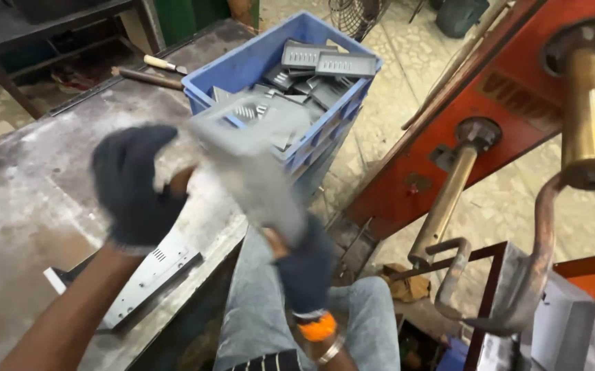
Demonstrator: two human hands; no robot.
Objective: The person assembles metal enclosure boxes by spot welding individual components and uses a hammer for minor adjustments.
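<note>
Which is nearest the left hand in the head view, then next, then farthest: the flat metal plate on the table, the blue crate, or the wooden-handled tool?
1. Flat metal plate, just below the left hand at the table edge.
2. Blue crate, up and to the right.
3. Wooden-handled tool, at the table's far edge.

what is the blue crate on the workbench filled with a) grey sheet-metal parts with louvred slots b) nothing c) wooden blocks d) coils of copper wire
a: the blue crate holds a heap of grey sheet-metal parts with rows of louvred slots, the same kind as the blurred grey part held between the gloved left hand and right hand.
</note>
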